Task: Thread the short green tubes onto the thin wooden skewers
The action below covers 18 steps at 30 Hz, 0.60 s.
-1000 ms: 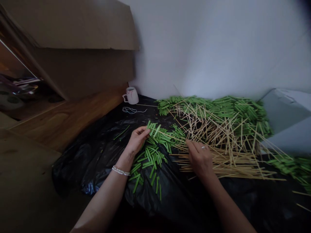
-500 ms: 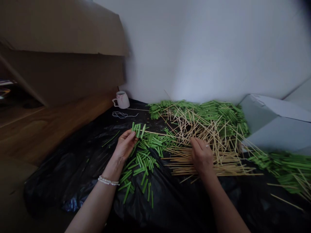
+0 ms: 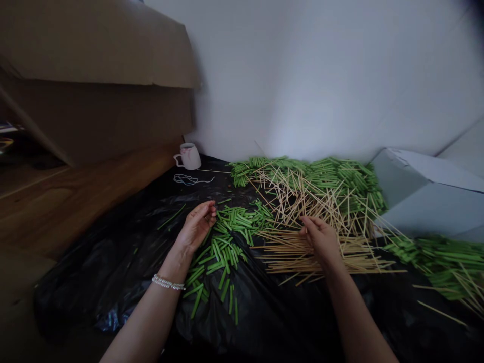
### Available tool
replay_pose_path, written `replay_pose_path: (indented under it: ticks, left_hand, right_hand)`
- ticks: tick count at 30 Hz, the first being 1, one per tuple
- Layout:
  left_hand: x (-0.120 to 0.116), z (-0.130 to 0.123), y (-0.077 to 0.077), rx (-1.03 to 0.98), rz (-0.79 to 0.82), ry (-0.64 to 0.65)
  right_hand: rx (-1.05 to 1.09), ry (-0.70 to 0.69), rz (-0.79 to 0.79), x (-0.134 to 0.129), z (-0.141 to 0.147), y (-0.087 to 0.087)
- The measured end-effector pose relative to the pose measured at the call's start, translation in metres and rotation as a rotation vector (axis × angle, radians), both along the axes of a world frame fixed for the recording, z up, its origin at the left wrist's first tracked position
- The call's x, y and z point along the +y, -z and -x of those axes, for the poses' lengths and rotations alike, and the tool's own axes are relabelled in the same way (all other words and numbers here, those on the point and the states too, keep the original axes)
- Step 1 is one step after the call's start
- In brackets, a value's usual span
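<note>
My left hand, with a beaded bracelet at the wrist, is closed with curled fingers beside the near pile of short cut green stems. Whether something small sits between its fingertips I cannot make out. One loose green piece lies just right of those fingertips. Over the row of thin wooden skewers my right hand is pinched, thumb against forefinger; anything in that pinch is hidden. Beyond it, threaded green stems lie heaped, their bare skewer ends crossing toward me.
Black plastic sheeting covers the work surface. A mug and a tangled string are at the back left. A large cardboard box rises at left, a white box at right. More skewered stems lie far right.
The skewer with several green pieces on it is gone from my left hand, and I cannot tell where it lies. My right hand has shifted slightly right and turned, its pinch now showing.
</note>
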<state>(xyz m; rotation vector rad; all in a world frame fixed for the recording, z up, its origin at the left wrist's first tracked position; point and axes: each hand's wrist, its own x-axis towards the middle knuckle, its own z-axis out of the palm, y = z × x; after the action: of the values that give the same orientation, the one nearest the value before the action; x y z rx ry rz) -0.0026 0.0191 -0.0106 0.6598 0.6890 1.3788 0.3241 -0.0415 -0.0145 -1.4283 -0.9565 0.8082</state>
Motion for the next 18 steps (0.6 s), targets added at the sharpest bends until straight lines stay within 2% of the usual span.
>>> replay_pose_path:
  ticks: [7, 11, 13, 16, 18]
  left_hand:
    - [0.0005, -0.0003, 0.0018, 0.004, -0.003, 0.026]
    - [-0.0012, -0.0015, -0.0016, 0.007, 0.003, 0.022]
    - [-0.0019, -0.0021, -0.003, 0.008, 0.008, 0.028]
    - [-0.0018, -0.0024, -0.0029, 0.006, 0.007, 0.036]
    - [-0.0014, -0.0022, -0.0021, 0.006, 0.003, 0.036]
  right_hand:
    - [0.073, -0.014, -0.014, 0.0001, 0.0084, -0.0009]
    - [0.015, 0.059, -0.108, 0.0008, 0.007, -0.0001]
    - [-0.158, 0.152, -0.153, -0.0001, 0.0044, -0.0003]
    - [-0.533, 0.34, -0.244, -0.0039, 0.0027, -0.0033]
    - [-0.672, 0.363, -0.322, -0.0069, 0.0045, -0.0062]
